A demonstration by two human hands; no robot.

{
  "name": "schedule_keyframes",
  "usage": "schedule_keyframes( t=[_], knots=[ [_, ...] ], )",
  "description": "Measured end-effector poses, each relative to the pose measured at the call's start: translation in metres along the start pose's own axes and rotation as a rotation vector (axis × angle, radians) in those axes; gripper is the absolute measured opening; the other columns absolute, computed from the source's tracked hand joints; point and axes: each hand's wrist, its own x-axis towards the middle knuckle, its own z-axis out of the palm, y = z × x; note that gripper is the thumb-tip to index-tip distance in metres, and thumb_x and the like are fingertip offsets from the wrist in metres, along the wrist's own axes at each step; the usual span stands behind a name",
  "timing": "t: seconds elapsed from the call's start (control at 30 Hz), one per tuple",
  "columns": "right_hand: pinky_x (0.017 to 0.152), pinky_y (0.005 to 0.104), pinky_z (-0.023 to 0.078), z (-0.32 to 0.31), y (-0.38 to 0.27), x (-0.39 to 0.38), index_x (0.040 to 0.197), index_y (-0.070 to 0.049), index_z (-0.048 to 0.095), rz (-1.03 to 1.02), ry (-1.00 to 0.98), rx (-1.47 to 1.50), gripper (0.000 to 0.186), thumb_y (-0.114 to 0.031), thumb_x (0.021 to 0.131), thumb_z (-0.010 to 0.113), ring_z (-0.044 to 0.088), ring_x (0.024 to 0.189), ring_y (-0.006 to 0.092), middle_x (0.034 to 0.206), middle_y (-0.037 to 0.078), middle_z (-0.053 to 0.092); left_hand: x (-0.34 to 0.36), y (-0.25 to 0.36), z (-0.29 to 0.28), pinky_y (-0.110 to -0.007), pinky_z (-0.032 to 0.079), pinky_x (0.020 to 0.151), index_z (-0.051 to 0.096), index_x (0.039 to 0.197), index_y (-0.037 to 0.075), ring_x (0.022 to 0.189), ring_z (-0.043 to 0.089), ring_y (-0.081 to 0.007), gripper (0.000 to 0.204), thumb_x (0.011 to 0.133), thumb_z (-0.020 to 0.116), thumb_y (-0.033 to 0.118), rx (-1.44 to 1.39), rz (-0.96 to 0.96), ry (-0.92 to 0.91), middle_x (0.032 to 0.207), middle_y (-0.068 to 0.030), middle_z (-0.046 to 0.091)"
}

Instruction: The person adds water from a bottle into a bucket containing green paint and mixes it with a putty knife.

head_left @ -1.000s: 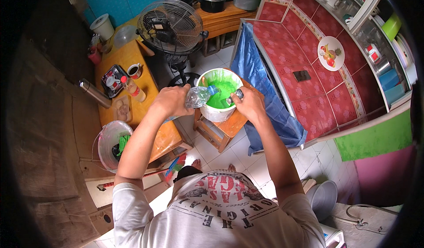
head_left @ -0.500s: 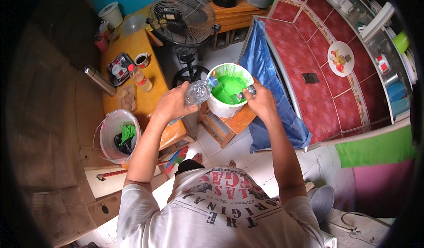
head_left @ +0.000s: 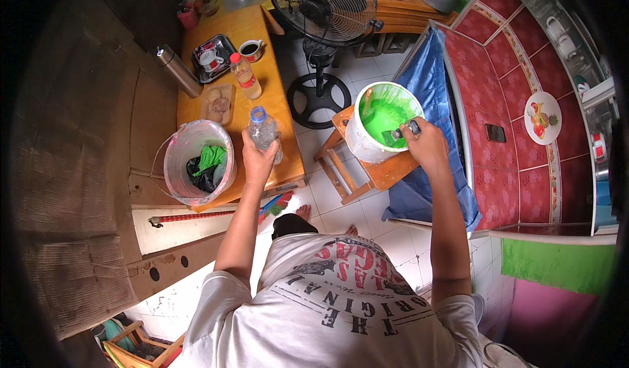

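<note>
Two things held, one well to the left of the white tub [head_left: 362,146], one at its right rim. Gripped a clear, blue-necked bottle [head_left: 263,132] in the left hand [head_left: 260,157], with the fingers wrapped round its side and the mouth upward, apart from the tub. Had the right hand [head_left: 429,146] closed around a dark-handled tool [head_left: 411,126], with the far end inside the tub by the green liquid [head_left: 383,114]; could not tell how deep, nor whether touching the rim. Found the tub on a wooden stool [head_left: 388,173], between the hands and nearer the right one.

Just right of the tub, saw a hanging blue sheet [head_left: 434,70]; farther right, a phone [head_left: 495,133] on the red tiled tabletop [head_left: 486,174]. Left of the tub, past the gripped bottle, saw a yellow tabletop [head_left: 275,106] bearing a red-capped bottle [head_left: 246,79], a black tray [head_left: 223,48] and a cup [head_left: 251,50]. Farther left of the tub, saw a second pail [head_left: 177,155] with green and black material [head_left: 211,159] inside. Behind the tub and to its left, noted a pedestal fan [head_left: 321,11].
</note>
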Motion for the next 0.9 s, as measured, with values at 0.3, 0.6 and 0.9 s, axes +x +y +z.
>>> schedule_keyframes(
  t=[0.3,0.6,0.9],
  knots=[
    [0.077,0.0489,0.053,-0.001,-0.006,0.006,0.101,-0.005,0.071,0.040,-0.035,-0.019,0.035,-0.038,0.090,0.067,0.070,0.087,0.0393,0.086,0.020,0.072,0.006,-0.063,0.001,-0.036,0.049,0.093,0.046,0.125,0.002,0.103,0.062,-0.0229,0.055,0.083,0.080,0.012,-0.019,-0.036,0.104,0.111,-0.0123,0.062],
    [0.078,0.0499,0.052,0.002,0.007,0.007,0.103,-0.003,0.071,0.029,0.001,-0.040,0.038,-0.039,0.090,0.067,0.068,0.087,0.0415,0.091,0.022,0.071,0.027,-0.095,0.010,-0.036,0.051,0.091,0.045,0.127,0.003,0.103,0.064,-0.0221,0.064,0.080,0.085,0.020,-0.051,-0.067,0.103,0.112,-0.0120,0.065],
    [0.083,0.0492,0.053,0.006,0.008,0.017,0.111,-0.006,0.071,0.053,0.001,-0.134,0.038,-0.038,0.091,0.066,0.069,0.093,0.0391,0.097,0.020,0.073,0.028,-0.098,0.015,-0.039,0.048,0.095,0.042,0.131,0.002,0.105,0.062,-0.0273,0.071,0.080,0.086,0.027,0.043,-0.058,0.165,0.116,-0.0162,0.061]
  ],
)
